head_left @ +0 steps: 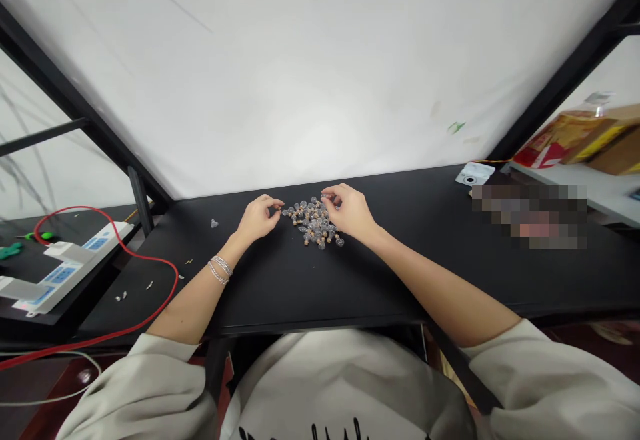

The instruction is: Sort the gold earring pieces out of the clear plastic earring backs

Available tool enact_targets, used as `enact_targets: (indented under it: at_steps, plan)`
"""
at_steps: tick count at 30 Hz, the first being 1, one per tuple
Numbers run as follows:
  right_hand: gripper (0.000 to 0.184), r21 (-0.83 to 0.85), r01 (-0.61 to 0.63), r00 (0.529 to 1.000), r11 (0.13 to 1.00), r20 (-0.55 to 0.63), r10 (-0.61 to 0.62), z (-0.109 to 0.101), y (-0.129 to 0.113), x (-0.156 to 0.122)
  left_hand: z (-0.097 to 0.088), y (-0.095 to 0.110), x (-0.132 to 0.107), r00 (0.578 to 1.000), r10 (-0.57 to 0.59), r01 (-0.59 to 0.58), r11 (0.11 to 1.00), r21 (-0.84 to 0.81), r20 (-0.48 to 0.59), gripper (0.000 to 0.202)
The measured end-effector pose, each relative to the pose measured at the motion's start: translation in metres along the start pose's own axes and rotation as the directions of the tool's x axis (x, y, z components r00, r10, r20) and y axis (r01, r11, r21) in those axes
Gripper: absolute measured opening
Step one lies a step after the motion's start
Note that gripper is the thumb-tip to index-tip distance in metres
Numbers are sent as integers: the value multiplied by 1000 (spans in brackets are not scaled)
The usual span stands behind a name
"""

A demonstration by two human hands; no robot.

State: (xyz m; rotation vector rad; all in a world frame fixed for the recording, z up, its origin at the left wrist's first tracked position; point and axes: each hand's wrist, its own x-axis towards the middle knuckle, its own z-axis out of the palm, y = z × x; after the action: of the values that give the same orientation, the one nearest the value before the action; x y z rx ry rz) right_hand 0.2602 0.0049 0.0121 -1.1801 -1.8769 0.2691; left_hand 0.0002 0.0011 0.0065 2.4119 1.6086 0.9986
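Reaching forward with both arms, the person holds the left hand (pixel 257 219) curled at the heap's left edge, fingertips pinched, though whether on a bulb I can't tell. The right hand (pixel 350 211) curves over the heap, touching it, its grip just as unclear. Between them lies one heap of glass bulbs (pixel 314 222), too many to count, on the black tabletop (pixel 280 287). One lone bulb (pixel 215 223) sits off left, and farther left lie one power strip (pixel 65 273) and one red cable (pixel 176 273).

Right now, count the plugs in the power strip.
2. One plug near the middle of the power strip, one toward its left end; more may be cut off at the picture's edge.
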Motion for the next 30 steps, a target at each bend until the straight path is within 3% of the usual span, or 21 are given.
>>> enact_targets:
  at_steps: [16, 23, 30]
  plan:
    - [21, 27, -11, 1000, 1000, 23, 10, 1, -2, -2, -1, 2, 0, 996, -93, 93, 993, 68, -2, 11]
    - [20, 28, -14, 1000, 1000, 26, 13, 1, -2, -3, -2, 4, 2, 982, -188, 188, 982, 34, -7, 15]
    - [21, 16, -21, 999, 1000, 29, 21, 1, -4, -3, 0, 2, 1, 994, -108, 109, 994, 28, -23, 13]
